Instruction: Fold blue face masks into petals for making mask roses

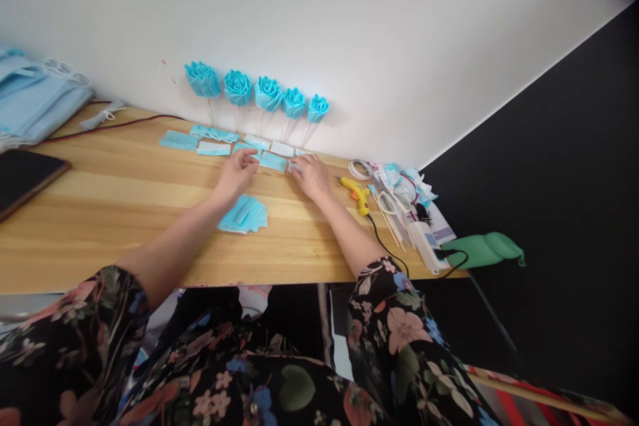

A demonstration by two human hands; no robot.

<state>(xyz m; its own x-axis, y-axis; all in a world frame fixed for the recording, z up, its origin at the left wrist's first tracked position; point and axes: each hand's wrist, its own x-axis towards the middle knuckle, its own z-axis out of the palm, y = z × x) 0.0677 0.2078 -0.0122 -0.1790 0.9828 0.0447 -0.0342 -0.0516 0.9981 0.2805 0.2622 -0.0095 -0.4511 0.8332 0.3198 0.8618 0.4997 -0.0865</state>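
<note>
My left hand (238, 173) hovers at the row of cut face-mask pieces, its thumb and fingers curved and apart with nothing between them. My right hand (313, 176) is at the row's right end, fingers bent down and closed on the edge of a small mask piece (293, 166), mostly covered by them. Between my hands lies a flat blue mask piece (273, 161). Farther left are a white-and-blue piece (213, 148), a blue piece (178, 140) and a ruffled blue strip (214, 134). A fanned stack of blue pieces (243, 214) lies nearer me, between my forearms.
Several blue mask-fabric flowers (237, 87) on thin sticks lean against the wall. To the right are a yellow glue gun (356, 194), wooden sticks (392, 223), a power strip (425, 246) and a green pouch (482, 248). At left are a phone (27, 180) and piled masks (40, 96).
</note>
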